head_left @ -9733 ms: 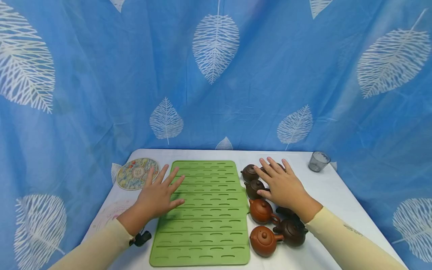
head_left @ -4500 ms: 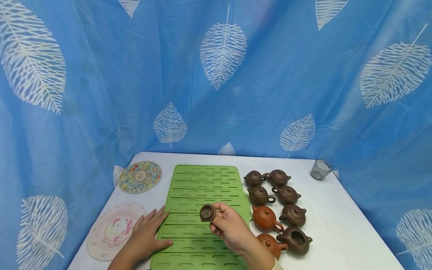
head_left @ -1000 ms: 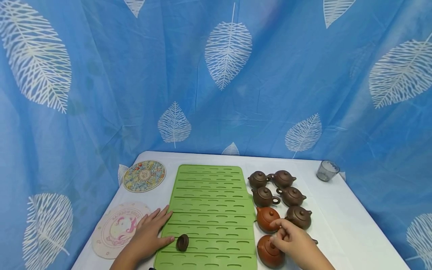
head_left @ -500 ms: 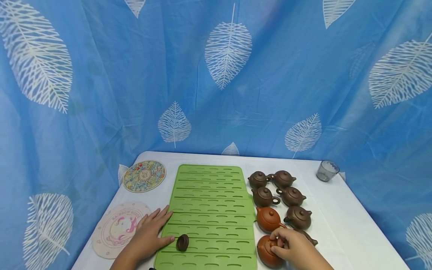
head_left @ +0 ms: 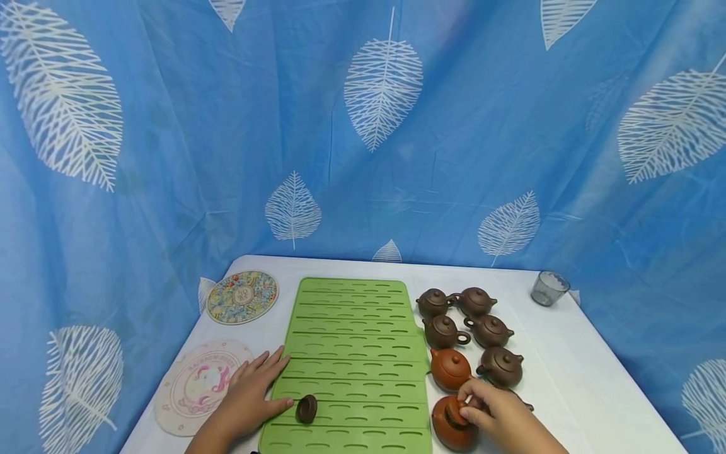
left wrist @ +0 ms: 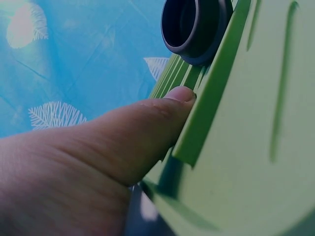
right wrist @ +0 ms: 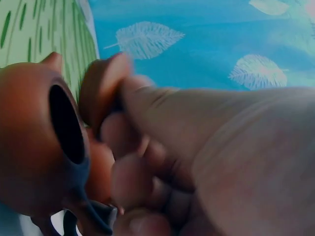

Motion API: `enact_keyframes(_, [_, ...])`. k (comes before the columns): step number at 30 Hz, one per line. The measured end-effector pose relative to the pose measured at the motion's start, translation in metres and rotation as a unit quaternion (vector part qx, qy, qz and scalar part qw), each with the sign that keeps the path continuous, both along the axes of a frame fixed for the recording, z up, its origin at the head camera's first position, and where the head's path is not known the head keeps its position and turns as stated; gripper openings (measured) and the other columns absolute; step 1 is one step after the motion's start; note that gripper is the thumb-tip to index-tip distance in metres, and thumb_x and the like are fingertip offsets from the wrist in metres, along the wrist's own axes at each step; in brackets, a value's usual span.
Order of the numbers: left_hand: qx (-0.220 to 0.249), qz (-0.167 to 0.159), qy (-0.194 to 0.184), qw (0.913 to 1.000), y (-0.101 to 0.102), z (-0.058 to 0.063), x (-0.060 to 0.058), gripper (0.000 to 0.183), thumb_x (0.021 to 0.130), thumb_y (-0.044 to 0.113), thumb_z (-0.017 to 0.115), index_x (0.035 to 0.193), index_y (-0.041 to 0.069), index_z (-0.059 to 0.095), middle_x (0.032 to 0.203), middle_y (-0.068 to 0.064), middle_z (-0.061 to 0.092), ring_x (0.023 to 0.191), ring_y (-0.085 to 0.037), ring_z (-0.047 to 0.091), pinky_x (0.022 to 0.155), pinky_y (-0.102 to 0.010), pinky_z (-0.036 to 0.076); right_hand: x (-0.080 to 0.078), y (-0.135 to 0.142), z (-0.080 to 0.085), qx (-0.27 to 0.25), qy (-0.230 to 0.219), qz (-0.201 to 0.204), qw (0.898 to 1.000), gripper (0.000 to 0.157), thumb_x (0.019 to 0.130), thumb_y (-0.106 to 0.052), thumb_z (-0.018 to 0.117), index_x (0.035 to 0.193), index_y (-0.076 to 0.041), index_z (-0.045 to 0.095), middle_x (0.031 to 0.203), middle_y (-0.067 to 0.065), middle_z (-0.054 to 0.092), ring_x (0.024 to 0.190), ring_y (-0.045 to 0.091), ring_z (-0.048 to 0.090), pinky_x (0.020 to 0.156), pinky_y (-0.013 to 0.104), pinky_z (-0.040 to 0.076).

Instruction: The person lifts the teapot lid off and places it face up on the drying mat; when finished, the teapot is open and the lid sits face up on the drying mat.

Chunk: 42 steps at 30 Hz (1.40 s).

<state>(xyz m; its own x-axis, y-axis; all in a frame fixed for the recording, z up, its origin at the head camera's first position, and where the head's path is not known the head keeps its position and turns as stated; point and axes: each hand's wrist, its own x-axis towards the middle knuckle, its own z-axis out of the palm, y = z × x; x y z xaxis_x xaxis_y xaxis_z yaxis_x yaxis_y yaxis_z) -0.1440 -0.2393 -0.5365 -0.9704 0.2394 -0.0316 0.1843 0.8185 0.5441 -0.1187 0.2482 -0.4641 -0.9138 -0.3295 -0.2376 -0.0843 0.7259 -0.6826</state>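
Note:
My right hand (head_left: 492,413) pinches the lid (right wrist: 96,93) of the front reddish-brown teapot (head_left: 452,436) by its knob. In the right wrist view the lid is off and tilted beside the teapot's dark round opening. My left hand (head_left: 249,400) lies with fingers spread at the left edge of the green slotted mat (head_left: 354,353); its thumb rests by the mat's rim in the left wrist view. Just past that thumb, a dark brown lid (head_left: 307,409) lies on its side on the mat, hollow underside showing.
Several dark brown teapots (head_left: 444,331) and another reddish-brown teapot (head_left: 450,369) stand right of the mat. One dark teapot is mostly hidden behind my right hand. A grey glass (head_left: 549,289) stands at the back right. Two round mats, one patterned (head_left: 242,297) and one pink (head_left: 176,410), lie left.
Earlier, my right hand held the dark lid over the mat; that lid now lies on it. The right hand then reached the front reddish-brown teapot and has just lifted its lid. The left hand stays put.

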Motion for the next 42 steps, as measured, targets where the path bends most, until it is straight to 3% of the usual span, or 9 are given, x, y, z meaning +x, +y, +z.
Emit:
enact_keyframes(4, [0.0,0.002,0.003,1.0,0.0,-0.001,0.0,0.089,0.082,0.052,0.086,0.156,0.015,0.053,0.17,-0.007,0.036,0.155,-0.045,0.031,0.122,-0.075,0.016,0.0,0.003,0.0,-0.107,-0.053,-0.03,0.992,0.025,0.105,-0.026,0.065,0.112,-0.003,0.058,0.09,0.005,0.067,0.075,0.016,0.061,0.06,0.031,0.053])
enact_keyframes(8, [0.002,0.005,0.004,1.0,0.0,-0.002,0.0,0.089,0.081,0.051,0.086,0.155,0.014,0.054,0.169,-0.008,0.037,0.154,-0.045,0.031,0.122,-0.074,0.016,0.002,0.003,-0.005,-0.212,-0.102,-0.04,0.971,0.029,0.109,-0.018,0.059,0.12,0.007,0.052,0.093,0.01,0.069,0.075,0.021,0.063,0.063,0.033,0.057])
enact_keyframes(11, [0.006,0.009,-0.001,0.9999,0.0,-0.002,0.001,0.088,0.082,0.05,0.086,0.156,0.014,0.053,0.17,-0.008,0.036,0.155,-0.044,0.03,0.123,-0.073,0.014,0.002,0.001,-0.01,-0.276,-0.124,-0.029,0.953,0.035,0.11,-0.016,0.056,0.129,0.011,0.047,0.092,0.009,0.067,0.073,0.016,0.062,0.063,0.028,0.056])
enact_keyframes(16, [0.005,0.009,-0.003,0.9999,0.0,-0.002,0.001,0.089,0.082,0.051,0.086,0.156,0.014,0.053,0.17,-0.007,0.036,0.155,-0.044,0.03,0.123,-0.074,0.014,0.002,-0.005,-0.02,-0.367,-0.167,-0.01,0.915,0.031,0.112,-0.02,0.053,0.134,0.002,0.049,0.09,0.0,0.068,0.071,0.005,0.059,0.062,0.019,0.051])
enact_keyframes(19, [0.005,0.007,0.003,1.0,0.001,-0.001,0.002,0.089,0.082,0.051,0.086,0.156,0.014,0.053,0.17,-0.008,0.037,0.155,-0.045,0.031,0.122,-0.075,0.015,0.002,-0.008,-0.024,-0.392,-0.185,-0.02,0.901,0.025,0.112,-0.021,0.051,0.131,-0.005,0.052,0.088,-0.003,0.067,0.068,0.004,0.056,0.06,0.018,0.047])
enact_keyframes(25, [0.012,0.012,-0.001,0.9999,0.001,-0.002,0.002,0.088,0.082,0.048,0.086,0.156,0.013,0.053,0.17,-0.007,0.035,0.156,-0.045,0.028,0.123,-0.073,0.012,0.002,-0.014,-0.026,-0.385,-0.185,-0.043,0.903,0.028,0.113,-0.025,0.051,0.133,-0.004,0.052,0.082,-0.003,0.063,0.064,0.006,0.051,0.056,0.021,0.044])
enact_keyframes(34, [0.009,0.007,-0.008,0.9999,-0.001,0.0,0.0,0.088,0.082,0.049,0.087,0.155,0.013,0.053,0.17,-0.009,0.036,0.155,-0.046,0.03,0.122,-0.074,0.015,-0.001,-0.036,-0.021,-0.391,-0.167,-0.039,0.904,0.03,0.112,-0.025,0.053,0.131,-0.002,0.056,0.081,-0.003,0.062,0.063,0.003,0.053,0.054,0.02,0.041])
enact_keyframes(42, [0.009,0.01,-0.009,0.9999,0.0,-0.002,-0.001,0.087,0.082,0.048,0.086,0.156,0.014,0.053,0.17,-0.007,0.036,0.156,-0.045,0.029,0.123,-0.074,0.014,-0.003,-0.065,-0.018,-0.411,-0.19,-0.036,0.891,0.034,0.109,-0.027,0.059,0.134,-0.004,0.053,0.084,-0.002,0.064,0.063,0.005,0.051,0.057,0.019,0.043])
